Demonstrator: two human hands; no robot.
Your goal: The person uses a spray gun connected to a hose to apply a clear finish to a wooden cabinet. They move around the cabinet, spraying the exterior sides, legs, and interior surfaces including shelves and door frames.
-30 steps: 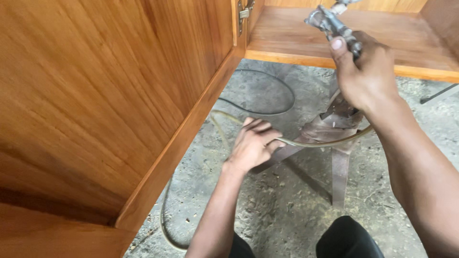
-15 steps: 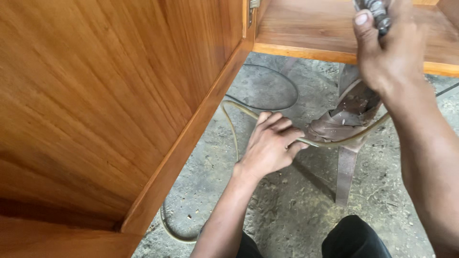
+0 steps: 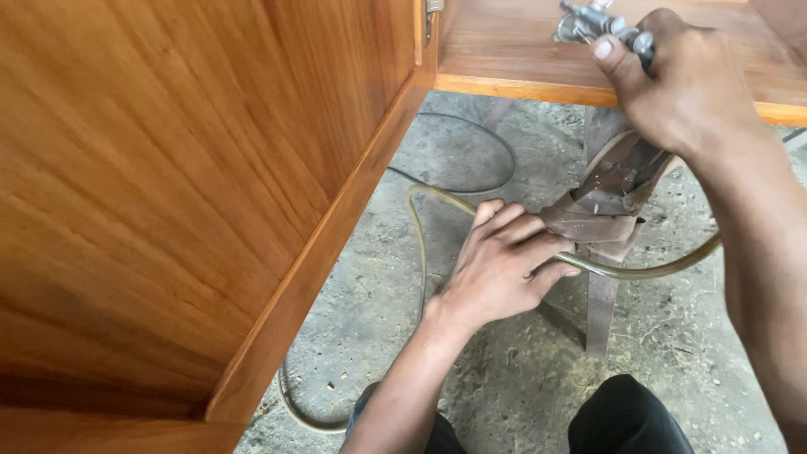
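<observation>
My right hand [image 3: 685,80] is closed around a metal spray gun [image 3: 593,23], held up in front of the varnished wooden panel [image 3: 521,50] at the top. A stained cup [image 3: 618,172] hangs below the gun. My left hand [image 3: 504,261] rests lower down, fingers curled around the yellowish air hose [image 3: 639,271] where it passes beside a crumpled brown rag [image 3: 588,223]. The hose loops away over the concrete floor to the left and down.
A large varnished wooden cabinet side [image 3: 185,185] fills the left half, with its edge rail [image 3: 336,244] running diagonally. A black cable [image 3: 496,143] loops on the dusty concrete floor [image 3: 672,353]. A rusty metal stand leg [image 3: 601,311] stands below the rag. My dark-trousered knee [image 3: 630,416] is at the bottom.
My right hand with the spray gun has shifted slightly up and right, then back. My left hand has moved up along the hose, closer to the rag.
</observation>
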